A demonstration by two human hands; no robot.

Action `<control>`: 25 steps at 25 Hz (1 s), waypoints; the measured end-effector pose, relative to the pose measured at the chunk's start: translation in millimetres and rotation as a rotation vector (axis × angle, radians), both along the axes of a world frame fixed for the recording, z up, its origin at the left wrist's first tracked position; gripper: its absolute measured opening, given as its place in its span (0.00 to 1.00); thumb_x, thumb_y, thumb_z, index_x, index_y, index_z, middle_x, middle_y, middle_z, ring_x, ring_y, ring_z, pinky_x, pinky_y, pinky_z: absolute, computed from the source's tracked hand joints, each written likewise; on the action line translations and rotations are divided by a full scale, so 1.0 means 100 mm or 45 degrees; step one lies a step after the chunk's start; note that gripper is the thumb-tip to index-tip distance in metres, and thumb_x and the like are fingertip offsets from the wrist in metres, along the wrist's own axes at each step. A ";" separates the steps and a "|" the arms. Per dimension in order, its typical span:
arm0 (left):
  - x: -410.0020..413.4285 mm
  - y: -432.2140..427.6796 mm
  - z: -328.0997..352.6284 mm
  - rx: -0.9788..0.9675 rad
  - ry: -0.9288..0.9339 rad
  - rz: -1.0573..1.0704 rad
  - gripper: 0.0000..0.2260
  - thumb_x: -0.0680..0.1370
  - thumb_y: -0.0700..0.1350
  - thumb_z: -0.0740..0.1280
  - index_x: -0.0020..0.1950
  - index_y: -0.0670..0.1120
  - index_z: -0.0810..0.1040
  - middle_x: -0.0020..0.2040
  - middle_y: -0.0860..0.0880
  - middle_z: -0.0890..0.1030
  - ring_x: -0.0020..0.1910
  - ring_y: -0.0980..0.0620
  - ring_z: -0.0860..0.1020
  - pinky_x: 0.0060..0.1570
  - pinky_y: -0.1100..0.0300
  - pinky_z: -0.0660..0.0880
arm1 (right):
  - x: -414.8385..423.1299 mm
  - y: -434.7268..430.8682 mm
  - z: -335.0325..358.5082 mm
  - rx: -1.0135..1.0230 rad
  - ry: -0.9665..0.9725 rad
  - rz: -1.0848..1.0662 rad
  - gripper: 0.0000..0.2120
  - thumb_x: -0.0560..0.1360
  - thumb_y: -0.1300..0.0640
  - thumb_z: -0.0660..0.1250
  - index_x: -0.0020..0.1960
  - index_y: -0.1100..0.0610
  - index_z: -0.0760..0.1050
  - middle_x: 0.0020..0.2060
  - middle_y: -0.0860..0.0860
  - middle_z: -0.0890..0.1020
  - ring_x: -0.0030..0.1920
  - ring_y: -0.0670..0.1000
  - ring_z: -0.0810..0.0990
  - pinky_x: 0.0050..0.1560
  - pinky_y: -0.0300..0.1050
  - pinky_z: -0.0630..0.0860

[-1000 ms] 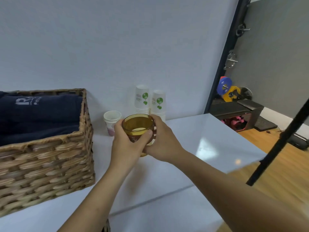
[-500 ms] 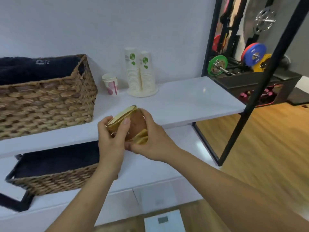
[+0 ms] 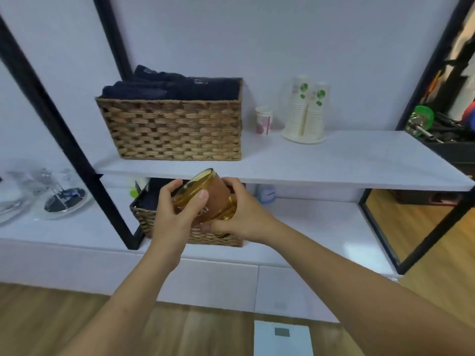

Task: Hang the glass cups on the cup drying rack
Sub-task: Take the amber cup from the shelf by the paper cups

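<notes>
An amber glass cup (image 3: pixel 205 194) lies tilted on its side between both hands, its mouth turned up and to the left, in front of the shelves. My left hand (image 3: pixel 177 214) wraps the rim side with the thumb across the front. My right hand (image 3: pixel 244 214) cups the base from the right. At the far left, blurred clear glass cups (image 3: pixel 38 191) hang around a drying rack with a dark round base (image 3: pixel 64 200) on the lower white surface.
A wicker basket (image 3: pixel 172 129) of dark towels sits on the upper white shelf (image 3: pixel 334 165), beside a small paper cup (image 3: pixel 264 120) and stacked paper cups (image 3: pixel 307 111). A second basket (image 3: pixel 205 237) stands below. Black frame posts (image 3: pixel 59 119) cross the view. A white scale (image 3: pixel 282 340) lies on the wood floor.
The view has swung left and pulled back, bringing the rack with clear cups into sight at the left. Both hands still hold the amber cup, now tipped further onto its side.
</notes>
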State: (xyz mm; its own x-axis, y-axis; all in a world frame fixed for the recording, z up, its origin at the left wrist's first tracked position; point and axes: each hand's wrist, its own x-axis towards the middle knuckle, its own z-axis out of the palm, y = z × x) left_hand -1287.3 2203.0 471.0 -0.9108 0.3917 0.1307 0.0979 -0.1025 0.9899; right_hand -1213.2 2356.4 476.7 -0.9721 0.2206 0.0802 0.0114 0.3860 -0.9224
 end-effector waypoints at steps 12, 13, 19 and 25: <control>-0.85 -3.87 0.07 0.264 -0.139 0.487 0.31 0.65 0.63 0.70 0.63 0.48 0.74 0.55 0.41 0.83 0.49 0.45 0.83 0.49 0.45 0.79 | -1.81 -3.53 0.33 -0.272 -0.113 0.630 0.34 0.55 0.50 0.83 0.54 0.46 0.67 0.49 0.54 0.81 0.39 0.49 0.85 0.36 0.48 0.82; -0.83 -4.07 0.02 0.270 -0.147 0.514 0.30 0.66 0.63 0.69 0.63 0.49 0.75 0.55 0.42 0.83 0.49 0.45 0.83 0.47 0.46 0.78 | -1.88 -3.75 0.32 -0.327 -0.138 0.666 0.35 0.55 0.49 0.83 0.56 0.47 0.68 0.50 0.55 0.81 0.40 0.50 0.85 0.36 0.48 0.81; -0.67 -4.83 -0.18 0.268 -0.211 0.723 0.30 0.63 0.60 0.71 0.61 0.49 0.73 0.53 0.47 0.83 0.48 0.47 0.84 0.45 0.51 0.80 | -2.23 -4.74 0.19 -0.476 -0.235 0.795 0.35 0.60 0.45 0.80 0.64 0.48 0.71 0.56 0.53 0.81 0.47 0.52 0.83 0.43 0.48 0.80; -0.81 -5.38 -0.24 -0.034 -0.300 0.841 0.34 0.60 0.62 0.75 0.62 0.50 0.74 0.59 0.48 0.81 0.57 0.50 0.80 0.54 0.50 0.77 | -2.64 -5.38 -0.07 -0.584 -0.338 0.861 0.27 0.66 0.48 0.77 0.61 0.54 0.75 0.53 0.54 0.82 0.44 0.48 0.84 0.40 0.44 0.79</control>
State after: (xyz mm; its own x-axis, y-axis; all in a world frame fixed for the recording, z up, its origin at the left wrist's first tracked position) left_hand -1368.2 1665.0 446.8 -0.9621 -0.2530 -0.1017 -0.0864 -0.0712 0.9937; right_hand -1477.2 1818.2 470.1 -0.8802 -0.4582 -0.1236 0.1507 -0.0229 -0.9883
